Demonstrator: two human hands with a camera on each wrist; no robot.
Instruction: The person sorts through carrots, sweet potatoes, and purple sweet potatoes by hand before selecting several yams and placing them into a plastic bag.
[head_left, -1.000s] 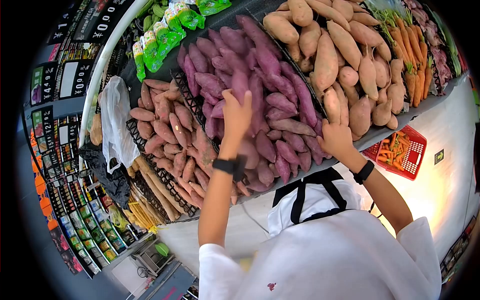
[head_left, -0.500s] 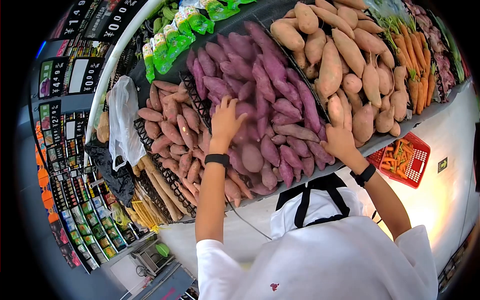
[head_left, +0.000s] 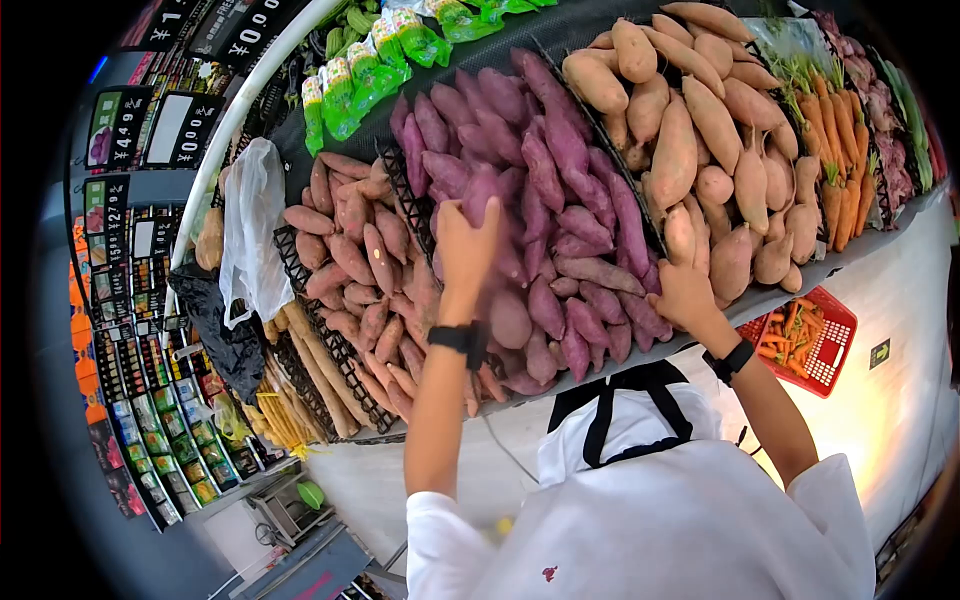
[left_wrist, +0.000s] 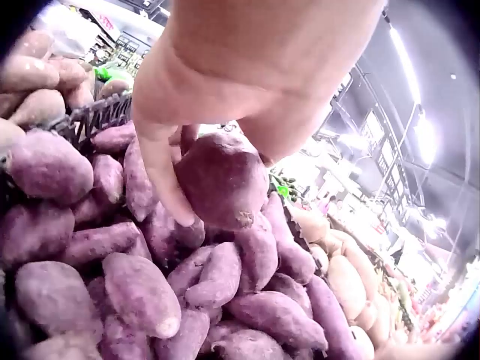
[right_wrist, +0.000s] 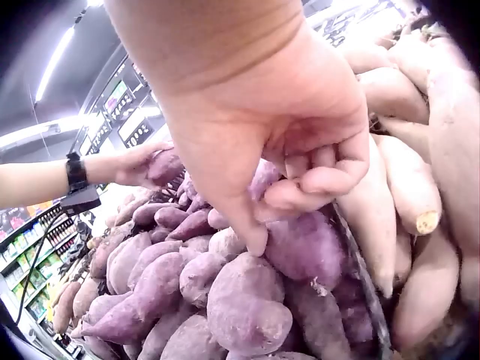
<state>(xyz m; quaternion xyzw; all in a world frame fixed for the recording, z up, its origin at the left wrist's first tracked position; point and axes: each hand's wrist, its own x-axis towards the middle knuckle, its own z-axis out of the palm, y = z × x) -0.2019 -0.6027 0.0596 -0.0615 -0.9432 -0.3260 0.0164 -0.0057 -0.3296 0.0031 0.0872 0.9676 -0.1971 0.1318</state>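
My left hand (head_left: 468,247) is over the pile of purple sweet potatoes (head_left: 590,230), gripping one purple sweet potato (head_left: 483,186). In the left wrist view, fingers and thumb of the left hand (left_wrist: 240,90) wrap round that held potato (left_wrist: 221,184), just above the others. At the right border of the pile is my right hand (head_left: 688,298). The right wrist view shows the right hand (right_wrist: 255,127) with loosely bent fingers and nothing in them, its thumb against the purple potatoes (right_wrist: 244,289).
Pale sweet potatoes (head_left: 715,110) and carrots (head_left: 838,125) lie to the right, reddish ones (head_left: 350,255) to the left. A clear plastic bag (head_left: 255,220) hangs at the left. A red basket (head_left: 835,350) with carrots stands on the floor.
Half a second ago my left hand lay spread on the pile; now it holds a potato slightly raised and further right. My right hand stays by the divider. The head view has shifted a little.
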